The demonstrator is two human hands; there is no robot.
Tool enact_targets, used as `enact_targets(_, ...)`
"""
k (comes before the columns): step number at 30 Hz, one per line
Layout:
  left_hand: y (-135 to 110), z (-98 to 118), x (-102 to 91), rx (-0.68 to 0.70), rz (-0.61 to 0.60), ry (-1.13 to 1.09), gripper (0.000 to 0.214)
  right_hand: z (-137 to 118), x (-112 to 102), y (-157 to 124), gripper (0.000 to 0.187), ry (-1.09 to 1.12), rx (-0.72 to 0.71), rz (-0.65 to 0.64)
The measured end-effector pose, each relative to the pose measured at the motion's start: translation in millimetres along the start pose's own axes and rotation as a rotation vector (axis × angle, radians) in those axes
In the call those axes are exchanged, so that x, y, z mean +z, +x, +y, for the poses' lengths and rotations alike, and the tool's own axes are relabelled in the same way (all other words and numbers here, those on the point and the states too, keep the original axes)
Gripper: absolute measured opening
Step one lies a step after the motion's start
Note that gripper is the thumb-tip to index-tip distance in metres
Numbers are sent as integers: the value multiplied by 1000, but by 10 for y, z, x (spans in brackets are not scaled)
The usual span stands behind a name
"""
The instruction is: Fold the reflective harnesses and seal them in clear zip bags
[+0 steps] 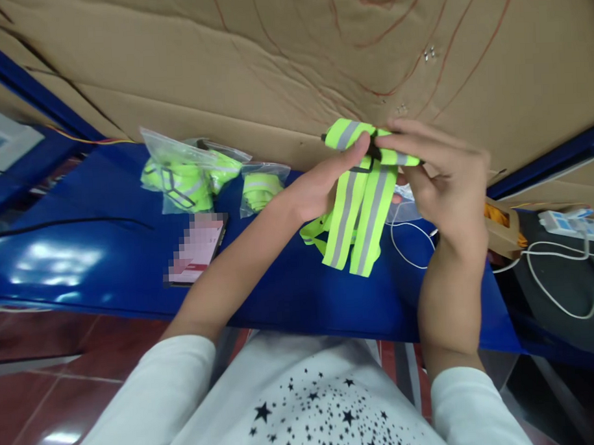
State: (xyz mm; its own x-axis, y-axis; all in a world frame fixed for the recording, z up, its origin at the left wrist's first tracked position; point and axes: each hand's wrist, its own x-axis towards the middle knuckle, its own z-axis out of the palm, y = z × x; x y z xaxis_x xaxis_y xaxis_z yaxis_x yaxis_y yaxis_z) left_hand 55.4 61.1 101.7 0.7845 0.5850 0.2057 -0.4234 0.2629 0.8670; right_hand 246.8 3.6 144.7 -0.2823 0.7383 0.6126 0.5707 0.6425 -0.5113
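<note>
A neon yellow-green reflective harness point(339, 221) with grey stripes is held up above the blue table, its straps folded and hanging down. My left hand point(325, 182) grips it from the left, thumb pressed on the upper strap near a black buckle point(373, 147). On the right, my right hand point(436, 169) pinches the other end of the upper strap beside that buckle. Some of the fingers of both hands are hidden behind the straps.
On the blue table point(289, 287) lie clear bags with neon straps point(183, 181), a smaller bag with a rolled strap point(261, 188) and a phone-like device point(198, 248). A white cable point(400, 248) curls at right near a cardboard box point(502, 228). A cardboard panel point(272, 67) stands behind.
</note>
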Motion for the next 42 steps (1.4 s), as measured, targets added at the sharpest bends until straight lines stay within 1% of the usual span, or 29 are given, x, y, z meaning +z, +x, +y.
enact_targets(2,31,-22,-97,25,99,9,35,88,6,19,54,21,-15,-111)
enact_targets(4,61,-88,-256,28,172,43,23,236,25,44,52,93,-14,-276)
enact_targets(5,76,-136,-349,18,200,69,25,334,44,55,53,135,-2,-349)
enact_targets(6,89,-191,-443,3,223,95,29,446,72,64,57,170,15,-390)
enact_targets(7,102,-251,-530,-10,238,113,33,567,109,70,63,196,40,-391)
enact_targets(8,114,-312,-604,-23,246,122,37,689,155,73,67,211,78,-340)
enact_targets(9,124,-370,-661,-36,250,123,39,805,207,75,67,221,116,-269)
enact_targets(10,133,-422,-699,-53,252,118,41,906,260,74,64,234,153,-227)
enact_targets(12,147,-502,-725,-98,251,87,41,1037,354,71,52,267,212,-237)
enact_targets(14,157,-552,-709,-144,223,12,38,1065,411,68,41,299,271,-279)
enact_targets(15,160,-568,-697,-161,194,-35,36,1050,424,67,39,310,303,-286)
enact_targets(17,166,-595,-682,-179,143,-111,33,1003,426,68,43,324,357,-279)
enact_targets(18,168,-608,-680,-187,136,-126,32,985,420,68,47,322,367,-288)
enact_targets(20,163,-638,-679,-211,163,-120,30,978,405,66,53,308,350,-345)
enact_targets(22,139,-676,-658,-257,186,-130,31,994,396,50,51,302,340,-409)
enact_targets(24,78,-722,-600,-298,182,-211,34,989,402,7,49,335,369,-432)
enact_targets(27,-110,-806,-449,-322,150,-367,36,862,447,-136,46,339,364,-381)
enact_targets(31,-497,-898,-197,-299,122,-431,40,486,517,-455,33,157,204,-270)
enact_targets(33,-684,-875,-57,-278,95,-434,45,247,495,-617,31,99,130,-209)
enact_targets(35,-825,-762,102,-256,26,-411,56,-18,400,-738,34,55,112,-131)
enact_targets(37,-906,-564,277,-265,-96,-373,67,-287,245,-801,38,21,156,-57)
enact_targets(39,-933,-347,444,-356,-259,-371,71,-505,86,-813,40,-22,201,12)
enact_targets(40,-932,-261,511,-412,-323,-403,71,-573,30,-808,43,-56,218,39)
enact_targets(41,-926,-205,558,-450,-360,-450,69,-603,0,-802,48,-55,242,47)
enact_targets(42,-915,-185,580,-458,-357,-495,67,-592,3,-798,51,-22,266,28)
